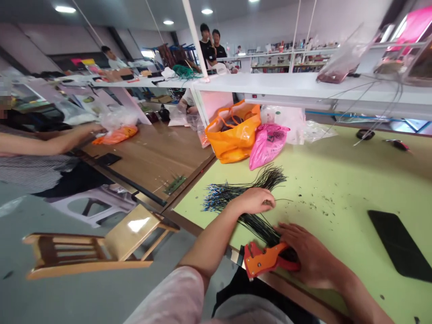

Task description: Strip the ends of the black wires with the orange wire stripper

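Observation:
My left hand (pixel 257 200) is closed in a pinch above the table, with a thin black wire (pixel 284 200) sticking out from its fingertips. Beneath and behind it lies a spread bundle of black wires (pixel 270 179), whose left ends show blue and bare-metal tips (pixel 216 195). My right hand (pixel 308 254) is wrapped round the handles of an orange and red wire stripper (pixel 263 261) at the table's front edge. The tool's head points left. A second bunch of black wires (pixel 258 226) runs between my hands, its right end partly hidden by my right fingers.
Wire scraps (pixel 322 202) dot the green tabletop (pixel 337 171). A black phone-like slab (pixel 400 245) lies right. Behind stand an orange bag (pixel 236 141) and pink bag (pixel 268 144), under a white shelf (pixel 270 83). A wooden chair (pixel 130 231) and a person's arm (pixel 50 139) are left.

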A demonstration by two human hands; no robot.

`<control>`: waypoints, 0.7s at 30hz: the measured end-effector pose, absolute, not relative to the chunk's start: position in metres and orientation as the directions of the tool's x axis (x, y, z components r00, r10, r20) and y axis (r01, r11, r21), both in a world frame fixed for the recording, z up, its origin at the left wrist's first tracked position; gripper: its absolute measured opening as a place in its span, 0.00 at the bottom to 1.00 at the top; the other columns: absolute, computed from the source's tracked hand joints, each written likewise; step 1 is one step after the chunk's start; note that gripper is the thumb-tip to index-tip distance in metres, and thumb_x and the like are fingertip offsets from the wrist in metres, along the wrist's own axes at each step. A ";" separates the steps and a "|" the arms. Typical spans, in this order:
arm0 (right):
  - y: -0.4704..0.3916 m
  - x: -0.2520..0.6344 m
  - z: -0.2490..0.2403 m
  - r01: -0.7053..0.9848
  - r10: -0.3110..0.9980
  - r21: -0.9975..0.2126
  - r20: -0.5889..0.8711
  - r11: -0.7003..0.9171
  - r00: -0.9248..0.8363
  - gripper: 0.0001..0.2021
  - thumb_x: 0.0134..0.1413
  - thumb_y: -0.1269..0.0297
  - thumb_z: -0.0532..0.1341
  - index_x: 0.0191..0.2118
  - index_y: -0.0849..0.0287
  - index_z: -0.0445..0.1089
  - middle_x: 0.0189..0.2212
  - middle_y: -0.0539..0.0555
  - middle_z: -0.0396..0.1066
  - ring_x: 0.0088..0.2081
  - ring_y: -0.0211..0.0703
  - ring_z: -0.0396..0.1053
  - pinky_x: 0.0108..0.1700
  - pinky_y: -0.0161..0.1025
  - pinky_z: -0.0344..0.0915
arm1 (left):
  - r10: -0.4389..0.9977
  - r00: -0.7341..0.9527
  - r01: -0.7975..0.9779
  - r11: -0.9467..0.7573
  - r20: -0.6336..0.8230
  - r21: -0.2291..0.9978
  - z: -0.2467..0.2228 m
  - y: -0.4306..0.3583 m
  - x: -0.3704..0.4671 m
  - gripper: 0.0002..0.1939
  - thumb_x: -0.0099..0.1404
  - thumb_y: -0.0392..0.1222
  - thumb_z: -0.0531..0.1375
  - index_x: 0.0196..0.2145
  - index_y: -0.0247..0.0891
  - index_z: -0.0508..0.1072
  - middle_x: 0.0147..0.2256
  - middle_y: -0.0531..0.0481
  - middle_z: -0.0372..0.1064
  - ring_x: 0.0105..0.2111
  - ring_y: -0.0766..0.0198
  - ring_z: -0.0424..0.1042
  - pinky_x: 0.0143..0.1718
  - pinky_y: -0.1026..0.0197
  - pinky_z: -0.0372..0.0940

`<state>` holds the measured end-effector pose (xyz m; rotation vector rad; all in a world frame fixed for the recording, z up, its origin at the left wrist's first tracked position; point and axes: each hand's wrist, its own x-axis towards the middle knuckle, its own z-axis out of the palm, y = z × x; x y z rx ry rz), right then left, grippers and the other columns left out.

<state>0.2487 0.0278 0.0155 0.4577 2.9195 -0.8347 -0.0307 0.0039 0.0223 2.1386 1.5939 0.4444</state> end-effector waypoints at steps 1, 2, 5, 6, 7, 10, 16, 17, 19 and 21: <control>0.028 0.249 0.015 0.298 0.259 -0.511 -0.147 0.806 -0.955 0.39 0.62 0.42 0.68 0.71 0.61 0.73 0.74 0.69 0.67 0.76 0.71 0.64 0.79 0.73 0.58 | 0.951 0.309 0.777 -0.254 0.004 0.576 0.024 0.003 -0.033 0.07 0.70 0.33 0.68 0.41 0.43 0.86 0.43 0.49 0.85 0.44 0.61 0.83 0.50 0.62 0.71; 0.029 0.248 0.015 0.290 0.254 -0.517 -0.142 0.805 -0.957 0.39 0.62 0.42 0.68 0.72 0.60 0.73 0.74 0.68 0.67 0.76 0.71 0.64 0.79 0.74 0.58 | 0.948 0.319 0.739 -0.254 0.008 0.624 0.026 0.001 -0.035 0.07 0.69 0.33 0.68 0.39 0.43 0.86 0.42 0.50 0.86 0.41 0.62 0.83 0.48 0.62 0.72; 0.030 0.247 0.014 0.259 0.229 -0.540 -0.124 0.801 -0.966 0.37 0.58 0.46 0.71 0.71 0.51 0.74 0.74 0.64 0.68 0.76 0.73 0.64 0.78 0.74 0.61 | 0.951 0.310 0.679 -0.218 -0.005 0.701 0.033 -0.008 -0.038 0.11 0.67 0.29 0.67 0.39 0.44 0.87 0.40 0.52 0.87 0.37 0.58 0.83 0.46 0.58 0.75; 0.029 0.247 0.015 0.246 0.213 -0.551 -0.125 0.797 -0.969 0.37 0.56 0.47 0.72 0.70 0.48 0.75 0.73 0.64 0.68 0.75 0.74 0.65 0.77 0.74 0.63 | 0.949 0.315 0.671 -0.210 -0.017 0.711 0.035 -0.011 -0.040 0.12 0.67 0.28 0.66 0.39 0.44 0.87 0.41 0.51 0.87 0.40 0.55 0.85 0.49 0.56 0.76; 0.028 0.246 0.016 0.247 0.214 -0.556 -0.124 0.794 -0.969 0.37 0.56 0.48 0.72 0.70 0.49 0.75 0.73 0.65 0.68 0.75 0.74 0.65 0.78 0.74 0.62 | 0.955 0.297 0.671 -0.191 -0.024 0.717 0.036 -0.014 -0.041 0.14 0.66 0.27 0.64 0.40 0.43 0.87 0.42 0.50 0.87 0.43 0.53 0.85 0.52 0.54 0.76; 0.027 0.247 0.021 0.223 0.194 -0.564 -0.112 0.795 -0.975 0.34 0.56 0.54 0.74 0.67 0.57 0.77 0.74 0.67 0.67 0.77 0.72 0.62 0.80 0.72 0.57 | 0.976 0.202 0.721 -0.089 -0.086 0.688 0.033 -0.016 -0.052 0.09 0.65 0.35 0.67 0.41 0.42 0.87 0.45 0.47 0.88 0.46 0.51 0.85 0.55 0.52 0.77; 0.045 0.266 0.031 0.246 0.170 -0.623 -0.180 0.742 -0.969 0.43 0.56 0.55 0.76 0.75 0.57 0.68 0.77 0.63 0.63 0.80 0.64 0.57 0.81 0.62 0.56 | 0.954 0.255 0.714 -0.074 -0.160 0.697 0.011 -0.012 -0.074 0.15 0.68 0.50 0.64 0.47 0.45 0.86 0.49 0.47 0.87 0.47 0.54 0.85 0.53 0.56 0.75; 0.049 0.272 0.033 0.276 0.202 -0.630 -0.189 0.726 -0.961 0.45 0.55 0.57 0.76 0.76 0.55 0.66 0.77 0.62 0.63 0.80 0.63 0.58 0.81 0.60 0.57 | 0.945 0.271 0.723 -0.075 -0.182 0.687 0.011 -0.013 -0.075 0.16 0.68 0.51 0.64 0.48 0.44 0.86 0.50 0.47 0.87 0.48 0.55 0.84 0.54 0.56 0.75; 0.055 0.282 0.037 0.333 0.291 -0.646 -0.176 0.687 -0.940 0.45 0.55 0.59 0.77 0.77 0.49 0.65 0.76 0.59 0.66 0.78 0.61 0.62 0.79 0.58 0.62 | 0.930 0.297 0.734 -0.077 -0.217 0.675 0.012 -0.016 -0.073 0.18 0.68 0.53 0.65 0.49 0.43 0.86 0.52 0.46 0.86 0.49 0.55 0.84 0.54 0.57 0.74; 0.061 0.288 0.041 0.371 0.393 -0.678 -0.130 0.635 -0.910 0.43 0.56 0.60 0.76 0.76 0.47 0.65 0.72 0.58 0.71 0.72 0.59 0.70 0.75 0.55 0.68 | 0.922 0.310 0.739 -0.082 -0.230 0.668 0.015 -0.018 -0.068 0.18 0.68 0.53 0.65 0.49 0.42 0.85 0.51 0.45 0.85 0.47 0.55 0.83 0.51 0.58 0.73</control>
